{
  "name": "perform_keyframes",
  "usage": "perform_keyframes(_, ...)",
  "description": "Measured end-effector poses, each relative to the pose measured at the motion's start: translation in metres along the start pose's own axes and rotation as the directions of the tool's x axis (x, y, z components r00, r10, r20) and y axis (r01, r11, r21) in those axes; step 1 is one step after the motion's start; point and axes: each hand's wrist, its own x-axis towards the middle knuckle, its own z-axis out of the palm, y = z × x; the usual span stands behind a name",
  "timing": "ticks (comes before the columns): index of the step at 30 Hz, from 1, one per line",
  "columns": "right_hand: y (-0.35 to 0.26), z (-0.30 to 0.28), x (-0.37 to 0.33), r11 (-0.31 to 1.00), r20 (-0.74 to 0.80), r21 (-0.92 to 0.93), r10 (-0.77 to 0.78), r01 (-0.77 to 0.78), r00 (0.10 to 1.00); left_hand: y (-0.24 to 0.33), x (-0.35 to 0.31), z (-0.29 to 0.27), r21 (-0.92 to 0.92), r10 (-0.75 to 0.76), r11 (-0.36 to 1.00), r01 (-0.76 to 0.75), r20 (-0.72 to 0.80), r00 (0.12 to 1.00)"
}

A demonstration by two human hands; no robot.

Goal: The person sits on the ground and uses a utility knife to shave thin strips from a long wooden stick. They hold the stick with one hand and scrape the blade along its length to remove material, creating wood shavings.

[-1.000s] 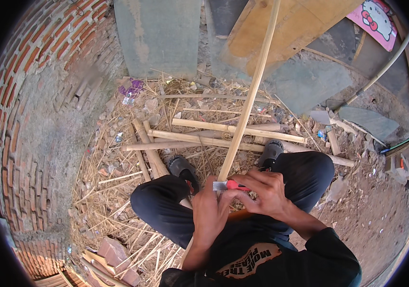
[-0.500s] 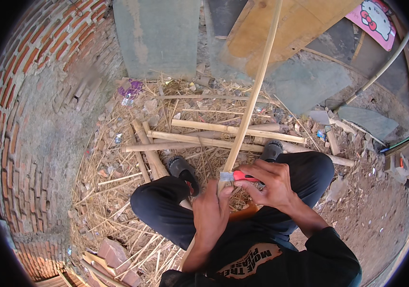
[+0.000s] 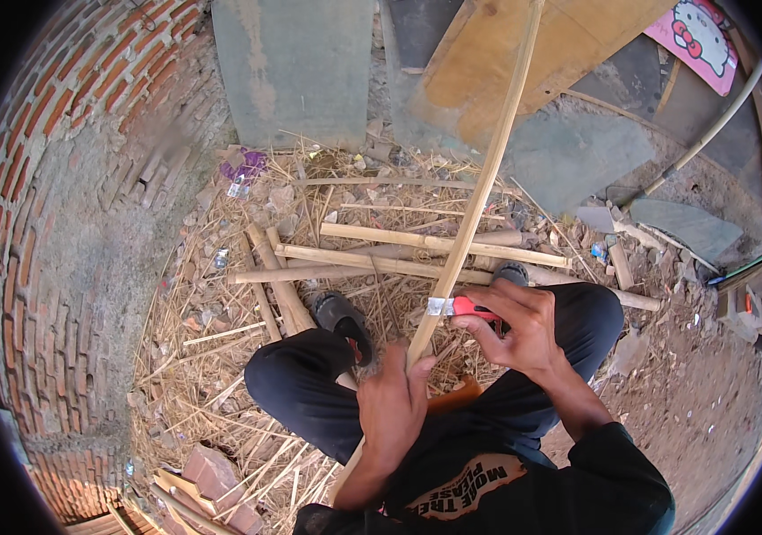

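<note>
A long pale bamboo strip slants from my lap up to the top of the view. My left hand is closed around its lower part, the thumb lying along it. In my right hand is a utility knife with a red handle, fingers wrapped round it. Its short wide blade lies across the strip, a little beyond my left hand. Part of the strip's lower end is hidden by my left hand and forearm.
Several bamboo pieces lie across the straw-covered ground by my feet. A brick wall rises at the left. Grey boards lean at the back, with a brown board beside them. Broken bricks sit at the lower left.
The knife and my right hand have moved up along the strip, away from my left hand. The strip's far end has swung slightly right. My left hand still grips it.
</note>
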Motion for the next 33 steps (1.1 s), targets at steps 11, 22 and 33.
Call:
perform_keyframes(11,0.006,-0.006,0.012,1.0,0.05,0.009,0.022,-0.023,0.998,-0.008,-0.009,-0.003,0.002,-0.026,1.0,0.026,0.022,0.999)
perform_keyframes(22,0.053,-0.038,0.046,0.958,-0.168,-0.044,0.272,-0.282,0.948,-0.013,-0.042,-0.003,0.045,-0.073,0.997,0.068,0.126,0.989)
perform_keyframes(33,0.115,-0.082,0.09,0.862,-0.215,-0.155,0.447,-0.482,0.869,-0.033,-0.07,-0.019,-0.037,-0.107,0.993,0.113,0.129,0.986)
